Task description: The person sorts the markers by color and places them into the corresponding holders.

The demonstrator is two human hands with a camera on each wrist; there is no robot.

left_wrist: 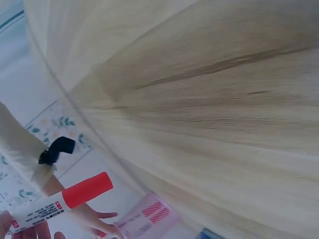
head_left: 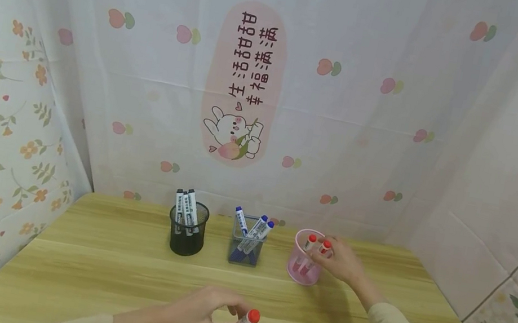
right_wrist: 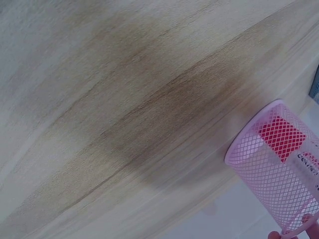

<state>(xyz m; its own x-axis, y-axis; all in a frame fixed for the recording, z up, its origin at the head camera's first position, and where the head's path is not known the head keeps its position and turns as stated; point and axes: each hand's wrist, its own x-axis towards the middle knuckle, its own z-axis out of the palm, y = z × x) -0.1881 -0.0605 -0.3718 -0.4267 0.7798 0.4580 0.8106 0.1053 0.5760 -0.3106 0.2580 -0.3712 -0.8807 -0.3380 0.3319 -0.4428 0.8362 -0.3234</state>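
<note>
My left hand pinches a red marker over the front of the table; its red cap and white barrel show in the left wrist view. At the right, my right hand is at the pink mesh cup, its thumb and fingers around the top of a red-capped marker inside. A second red-capped marker leans beside it. In the right wrist view, fingertips show at the rim of the pink cup, with red marker ends visible through the mesh.
A black mesh cup with several black-capped markers stands at the left. Between it and the pink cup sits a grey square mesh holder with blue-capped markers. A printed curtain hangs behind the wooden table.
</note>
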